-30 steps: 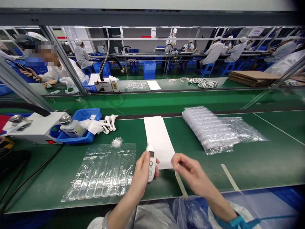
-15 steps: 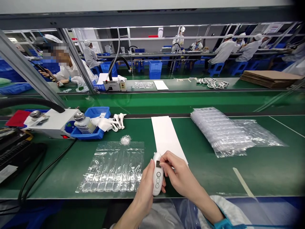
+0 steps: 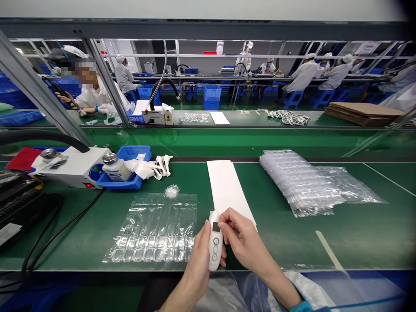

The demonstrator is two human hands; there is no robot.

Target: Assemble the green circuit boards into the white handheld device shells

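Note:
My left hand (image 3: pixel 199 255) is wrapped around a white handheld device (image 3: pixel 215 259), held upright just above the front edge of the bench. A small dark screen and three round buttons show on its face. My right hand (image 3: pixel 242 236) pinches thumb and forefinger together at the right edge of the screen. Whatever lies between those fingertips, if anything, is too small to make out. Left of the device, a clear plastic sheet of pockets (image 3: pixel 156 229) lies flat. Behind my hands are white paper sheets (image 3: pixel 227 184).
A blue tray (image 3: pixel 121 185) holds a metal-capped bottle (image 3: pixel 115 168); white nozzled parts (image 3: pixel 165 164) lie beside it. Crumpled clear film (image 3: pixel 171 191) rests behind the pocket sheet. To the right is a stack of clear pocket sheets (image 3: pixel 299 182). Co-workers sit beyond the bench.
Both hands and the device sit slightly lower in the picture, as the view has tilted a little. The left grip and the right pinch at the screen look the same.

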